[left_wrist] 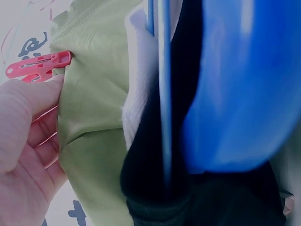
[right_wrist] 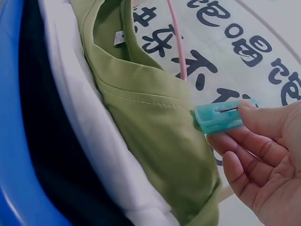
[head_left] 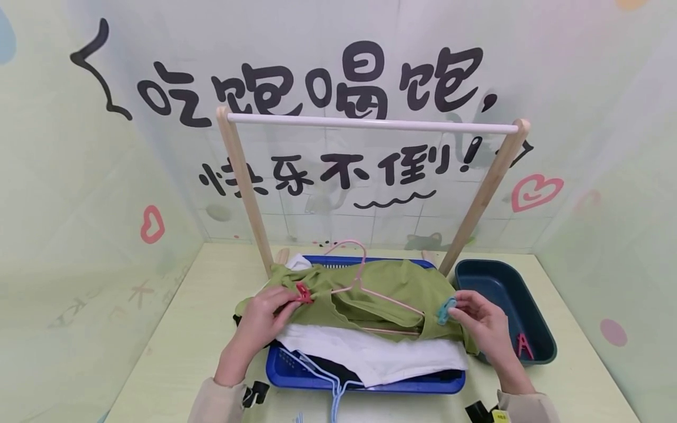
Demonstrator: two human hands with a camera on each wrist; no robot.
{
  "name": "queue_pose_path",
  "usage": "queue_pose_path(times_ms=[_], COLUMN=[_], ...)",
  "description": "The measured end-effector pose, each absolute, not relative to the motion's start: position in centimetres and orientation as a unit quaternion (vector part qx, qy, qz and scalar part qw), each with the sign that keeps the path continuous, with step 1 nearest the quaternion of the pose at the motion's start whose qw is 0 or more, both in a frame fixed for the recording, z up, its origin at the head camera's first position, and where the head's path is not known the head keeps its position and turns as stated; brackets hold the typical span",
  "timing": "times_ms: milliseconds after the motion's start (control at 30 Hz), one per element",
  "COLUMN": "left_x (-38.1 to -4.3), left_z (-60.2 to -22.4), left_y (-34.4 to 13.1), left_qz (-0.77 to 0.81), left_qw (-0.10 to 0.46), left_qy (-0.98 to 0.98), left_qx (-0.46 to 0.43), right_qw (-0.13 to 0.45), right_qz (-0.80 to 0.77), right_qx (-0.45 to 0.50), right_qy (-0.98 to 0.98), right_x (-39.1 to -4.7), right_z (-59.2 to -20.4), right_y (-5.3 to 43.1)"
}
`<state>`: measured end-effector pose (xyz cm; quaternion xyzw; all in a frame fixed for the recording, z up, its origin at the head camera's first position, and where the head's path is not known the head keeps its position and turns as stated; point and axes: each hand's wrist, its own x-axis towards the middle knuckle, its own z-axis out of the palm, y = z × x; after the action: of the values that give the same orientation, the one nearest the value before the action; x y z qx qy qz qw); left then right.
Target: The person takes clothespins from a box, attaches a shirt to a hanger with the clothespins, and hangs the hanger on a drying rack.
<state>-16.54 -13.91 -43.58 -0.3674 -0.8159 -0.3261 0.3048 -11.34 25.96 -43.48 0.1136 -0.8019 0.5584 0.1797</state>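
A green shirt [head_left: 391, 282] lies over a pink hanger [head_left: 358, 276], whose hook stands up at its middle. At the shirt's left shoulder my left hand [head_left: 264, 311] pinches at a red clothespin [left_wrist: 42, 65], thumb beside the cloth edge and the other fingers partly behind the cloth. The red clothespin's mouth meets the green cloth. On the opposite shoulder, my right hand [right_wrist: 268, 146] pinches a teal clothespin [right_wrist: 221, 116] between thumb and fingers, its mouth right at the shirt fabric. White cloth [head_left: 370, 352] and black cloth [left_wrist: 155, 169] lie under the shirt.
A blue basket [head_left: 418, 386] holds the clothes, with a blue hanger [head_left: 338, 388] at its front. Behind it rises a wooden rack with a white rod [head_left: 370, 123]. At right, a dark green tub [head_left: 486, 282] contains another red clothespin [head_left: 524, 345].
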Motion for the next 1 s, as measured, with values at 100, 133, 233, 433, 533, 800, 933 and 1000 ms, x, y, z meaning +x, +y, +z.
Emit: queue_pose_path(times_ms=[100, 133, 233, 433, 533, 800, 933, 1000], left_x=[-16.5, -16.5, -16.5, -16.4, -16.4, -16.4, -16.4, -16.4], left_z=[-43.6, -43.6, -43.6, -43.7, -43.7, -43.7, -43.6, -43.6], left_y=[-13.9, -13.9, -13.9, -14.0, -14.0, -14.0, -14.0, -14.0], left_qz=[-0.328, -0.328, -0.329, -0.327, -0.325, -0.328, -0.329, -0.330], left_qw=[0.305, 0.305, 0.304, 0.302, 0.303, 0.304, 0.306, 0.306], left_qy=[-0.814, -0.814, -0.814, -0.818, -0.819, -0.817, -0.814, -0.814], left_qx=[-0.369, -0.369, -0.369, -0.364, -0.362, -0.365, -0.368, -0.368], right_qw=[0.171, 0.168, 0.165, 0.174, 0.184, 0.169, 0.167, 0.173], right_qz=[0.556, 0.556, 0.538, 0.535, 0.529, 0.478, 0.412, 0.376], right_qx=[0.114, 0.113, 0.109, 0.134, 0.148, 0.185, 0.186, 0.195], right_qy=[-0.805, -0.806, -0.819, -0.816, -0.815, -0.842, -0.876, -0.890], right_x=[-11.4, -11.4, -11.3, -11.5, -11.7, -11.7, -11.5, -11.4], right_z=[-43.6, -43.7, -43.5, -44.0, -44.6, -44.7, -44.4, -44.4], right_y=[25.7, 25.6, 25.2, 25.2, 25.3, 25.9, 26.4, 26.6])
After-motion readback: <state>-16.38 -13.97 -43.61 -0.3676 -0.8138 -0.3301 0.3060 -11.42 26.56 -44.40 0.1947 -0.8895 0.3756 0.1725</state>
